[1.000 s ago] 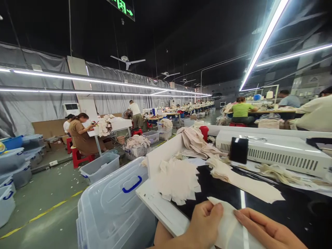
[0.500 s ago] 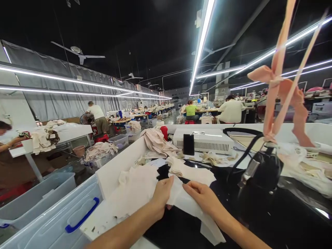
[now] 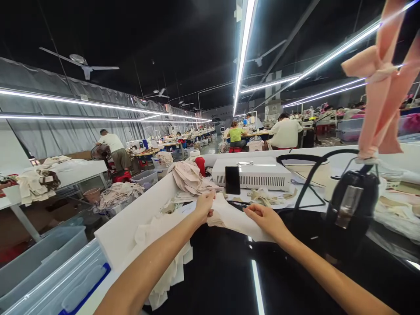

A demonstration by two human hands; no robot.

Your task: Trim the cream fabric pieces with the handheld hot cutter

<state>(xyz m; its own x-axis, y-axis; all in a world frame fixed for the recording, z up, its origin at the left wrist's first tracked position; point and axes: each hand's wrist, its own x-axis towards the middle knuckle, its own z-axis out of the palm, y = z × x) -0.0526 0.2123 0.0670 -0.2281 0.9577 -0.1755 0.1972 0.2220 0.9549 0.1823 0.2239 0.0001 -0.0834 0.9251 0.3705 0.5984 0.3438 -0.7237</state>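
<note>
A person stands at a glossy black counter (image 3: 229, 271) in a large sewing workshop, both bare arms stretched forward. The left hand (image 3: 205, 205) has its fingers closed, pinching the left edge of a cream fabric piece (image 3: 234, 218). The right hand (image 3: 265, 218) grips the same piece at its right side, fingers curled onto the cloth. The fabric lies on the counter between the two hands, toward the far edge of the black surface.

Just beyond the hands stands a small black phone (image 3: 232, 180), leaning upright against a white metal box (image 3: 254, 173). A loose pile of cream cut pieces (image 3: 166, 253) lies on the counter's left side, under the left forearm. To the right sits a black iron (image 3: 352, 205) with a pink ribbon (image 3: 380, 87) hanging above it. Clear plastic bins (image 3: 49, 280) stand on the floor at the left. Other workers sit at distant tables under long strip lights.
</note>
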